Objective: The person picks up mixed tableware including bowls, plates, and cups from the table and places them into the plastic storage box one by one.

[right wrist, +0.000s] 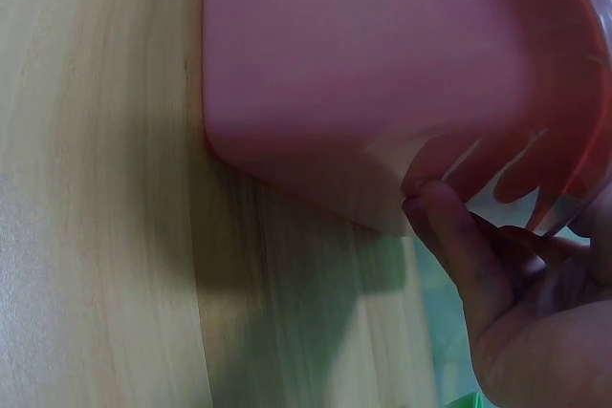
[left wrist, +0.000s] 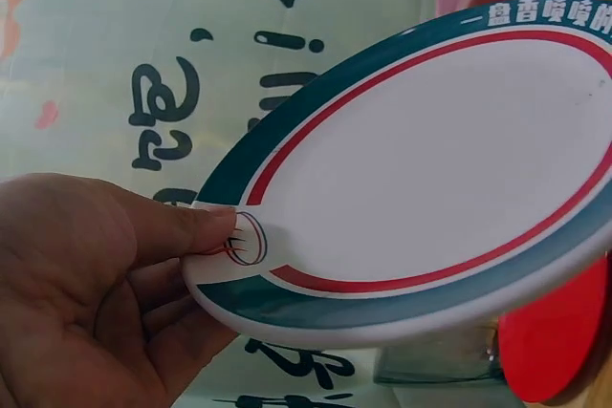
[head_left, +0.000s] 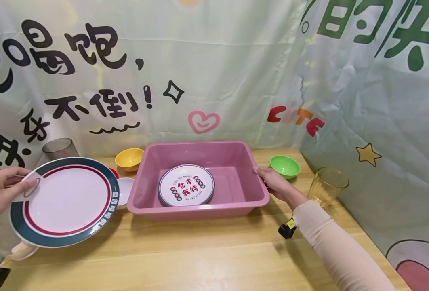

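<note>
My left hand point(head_left: 3, 192) pinches the rim of a white plate point(head_left: 70, 198) with a dark green border and a red ring. The plate is tilted, raised over the table's left side; in the left wrist view the thumb lies on top of its rim. My right hand point(head_left: 278, 184) grips the right rim of a pink plastic basin point(head_left: 200, 211). In the right wrist view its fingers point(right wrist: 459, 246) bend against the basin's outer wall point(right wrist: 354, 54). Inside the basin, toward its left, lies a round white plate point(head_left: 186, 186) with red lettering and a dark edge.
Left of the basin stand a yellow bowl point(head_left: 129, 159), a white dish point(head_left: 126, 189), a grey glass point(head_left: 59, 147) and a partly hidden red item point(left wrist: 550, 341). To its right are a green bowl point(head_left: 285, 167) and an amber glass point(head_left: 327, 186). Printed cloth point(head_left: 236, 81) hangs behind the wooden table point(head_left: 185, 258).
</note>
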The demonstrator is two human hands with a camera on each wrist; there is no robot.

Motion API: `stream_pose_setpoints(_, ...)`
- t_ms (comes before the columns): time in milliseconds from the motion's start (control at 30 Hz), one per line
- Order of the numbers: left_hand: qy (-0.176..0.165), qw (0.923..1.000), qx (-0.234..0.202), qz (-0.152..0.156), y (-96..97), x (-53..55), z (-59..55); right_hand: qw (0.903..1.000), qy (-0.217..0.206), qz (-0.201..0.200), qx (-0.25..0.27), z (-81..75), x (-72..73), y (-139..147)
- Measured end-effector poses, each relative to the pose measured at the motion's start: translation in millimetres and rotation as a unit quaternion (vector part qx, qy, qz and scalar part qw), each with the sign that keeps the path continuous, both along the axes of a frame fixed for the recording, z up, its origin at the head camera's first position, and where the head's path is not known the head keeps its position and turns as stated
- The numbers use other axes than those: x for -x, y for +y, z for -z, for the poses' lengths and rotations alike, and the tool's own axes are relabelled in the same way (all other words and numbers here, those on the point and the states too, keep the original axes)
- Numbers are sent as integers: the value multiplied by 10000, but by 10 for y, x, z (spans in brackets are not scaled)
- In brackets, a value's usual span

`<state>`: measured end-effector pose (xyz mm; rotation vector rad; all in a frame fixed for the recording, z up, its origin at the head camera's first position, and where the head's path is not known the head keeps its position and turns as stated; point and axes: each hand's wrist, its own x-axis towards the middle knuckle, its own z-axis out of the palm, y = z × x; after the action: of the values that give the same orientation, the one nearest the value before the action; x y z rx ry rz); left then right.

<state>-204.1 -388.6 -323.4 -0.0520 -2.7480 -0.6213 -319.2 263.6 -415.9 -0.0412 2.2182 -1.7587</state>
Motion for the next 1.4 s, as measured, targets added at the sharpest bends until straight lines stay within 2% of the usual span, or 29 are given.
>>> stream_pose_setpoints(133, 89, 9999, -97, -30, 7, 4, -63, 10000, -16, -43, -52, -23, 14, -19)
stream_pose_setpoints(333, 69, 9997, -86, -232, 29, 35, -126, 9994, 44, -116, -327, -59, 22, -34)
stream_pose_setpoints(667, -209, 9991, 26, -370, 370, -29, -453, 9927, 307, -180, -1153, -121, 27, -11)
stream_pose_setpoints(933, -371, 9991, -96, -153, 544, 37, -578, 9739, 757, -299, -2121, -185, 26, -7)
stream_pose_setpoints(1133, -332, 9991, -276, 28, 660, 133, -609, 9511, 1266, -305, -2800, -244, 42, -24)
stream_pose_setpoints(1400, -582, 9947, -816, 218, 813, 184, -580, 9383, 1559, -241, -3078, -300, 38, -51)
